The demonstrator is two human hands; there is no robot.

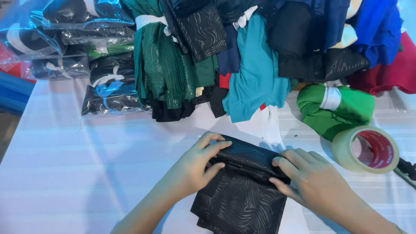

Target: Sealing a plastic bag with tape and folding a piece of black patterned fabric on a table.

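clear plastic bags (82,32) of folded dark clothes lie stacked at eleven o'clock, shiny and wrinkled, some showing white ties inside. one more clear bag (110,97) sits just below them, toward ten o'clock, holding black cloth with a pale blue tie. a white paper band (331,98) wraps the green bundle at two o'clock.
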